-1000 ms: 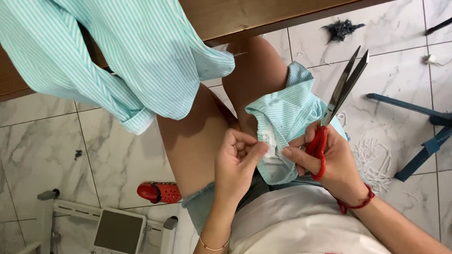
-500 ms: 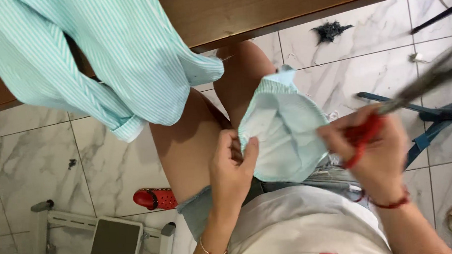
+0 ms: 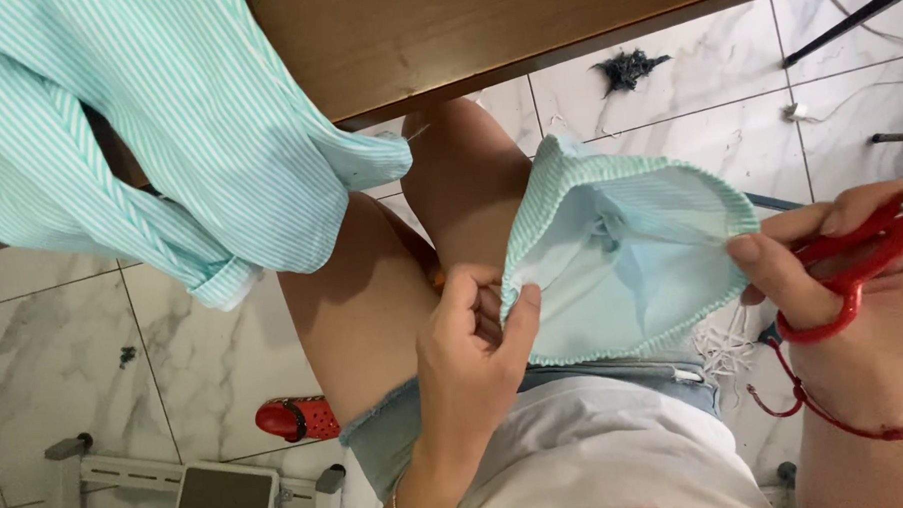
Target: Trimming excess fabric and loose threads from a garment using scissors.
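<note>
Here, a small striped fabric piece (image 3: 622, 258) is being stretched open over the lap, pinched between the left hand (image 3: 475, 353) and a fingertip of the right hand (image 3: 853, 300). Red-handled scissors (image 3: 852, 260) are being gripped in the right hand; trimming appears paused for inspection, so the next move calls for re-aiming the blades, which are out of view.

The middle of the frame is taken up by the striped fabric piece (image 3: 622, 258), stretched between the left hand (image 3: 470, 348) and the right hand (image 3: 853, 290), the latter filled by red scissors (image 3: 857, 255). Passage upward is blocked by the wooden table edge (image 3: 484, 43) and, at upper left, the hanging striped shirt (image 3: 167, 134). Open marble floor (image 3: 64, 338) is left at lower left, bounded below by a white stand (image 3: 199, 483).
</note>
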